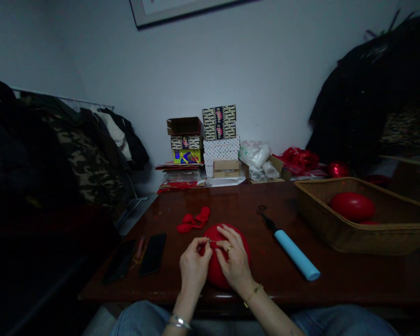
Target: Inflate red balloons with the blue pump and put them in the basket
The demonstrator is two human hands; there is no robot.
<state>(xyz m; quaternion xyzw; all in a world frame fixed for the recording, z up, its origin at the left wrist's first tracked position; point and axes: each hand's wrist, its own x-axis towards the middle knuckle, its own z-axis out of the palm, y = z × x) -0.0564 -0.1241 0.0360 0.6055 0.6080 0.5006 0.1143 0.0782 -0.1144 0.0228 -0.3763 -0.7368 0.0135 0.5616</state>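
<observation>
An inflated red balloon (215, 273) rests at the table's front edge, between and under my two hands. My left hand (195, 263) pinches with thumb and forefinger at the top of the balloon, where a thin pale strand shows at the fingertips. My right hand (235, 263) lies against the balloon's right side, fingers bent around it and their tips close to the left ones. Exactly what the fingertips grip is too small to make out. Just beyond the balloon lie several limp red balloons (203, 215). To the right is a light blue hand pump (296, 254) with a black nozzle.
Dark loops (262, 208) lie by the pump's nozzle. A wicker basket (336, 237) with a red balloon (353, 206) stands at right. Two dark phones (153, 254) and a pink tube (140, 246) lie at left. Stacked boxes (220, 154) stand against the wall.
</observation>
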